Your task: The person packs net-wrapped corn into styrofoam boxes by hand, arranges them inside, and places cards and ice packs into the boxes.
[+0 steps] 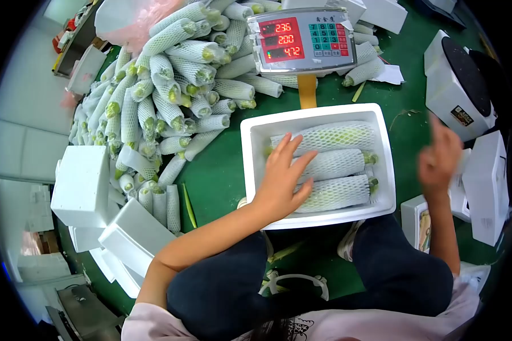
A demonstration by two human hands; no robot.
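A white foam box (318,223) stands in front of me between my knees. Inside lie several long green vegetables in white foam net sleeves (333,165), side by side; their exact kind is hard to make out. My left hand (284,182) is over the left part of the box with fingers spread, holding nothing; whether it touches the sleeves is unclear. Off to the right of the box, my right hand (440,156) is raised and smeared by motion, so its grip cannot be read. Behind the box, a digital scale display (301,41) glows with red numbers on a brown post (308,92).
A large pile of net-sleeved vegetables (170,85) covers the floor at the back left. White foam boxes and lids (81,184) are stacked at left, with more foam pieces (486,187) at right. A white device with a round black top (461,82) stands at the far right.
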